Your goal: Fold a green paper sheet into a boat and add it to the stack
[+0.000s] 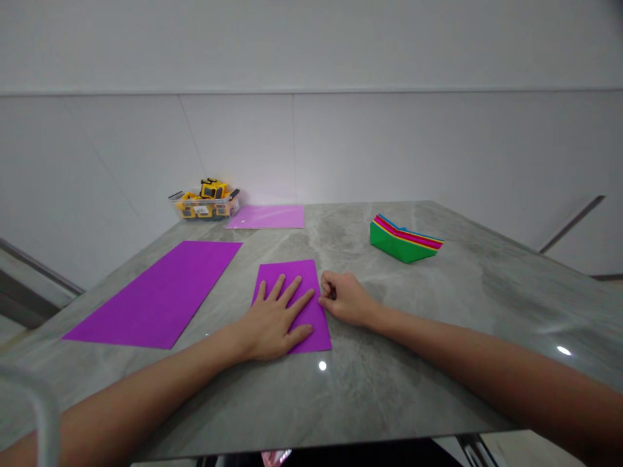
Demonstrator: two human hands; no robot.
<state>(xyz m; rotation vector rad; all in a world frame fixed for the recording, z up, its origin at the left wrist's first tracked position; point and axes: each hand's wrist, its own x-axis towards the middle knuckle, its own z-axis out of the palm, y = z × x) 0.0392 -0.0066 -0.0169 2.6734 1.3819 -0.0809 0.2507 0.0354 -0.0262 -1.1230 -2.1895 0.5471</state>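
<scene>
A purple sheet of paper (318, 324), apparently folded to a smaller size, lies flat on the table in front of me. My left hand (275, 324) is pressed flat on it with the fingers spread, covering much of its left and middle part. At the sheet's right edge, my right hand (346, 298) is curled with its fingers closed. Its lower fingertip or thumb touches that edge, and nothing shows inside the curled fingers.
A larger purple sheet (160, 295) lies to the left. Behind stand a clear plastic box (204, 209) of yellow toy vehicles and a pale pink-purple sheet (267, 216). A bundle of folded coloured paper (405, 240), green in front, rests at the right on the grey table (428, 383).
</scene>
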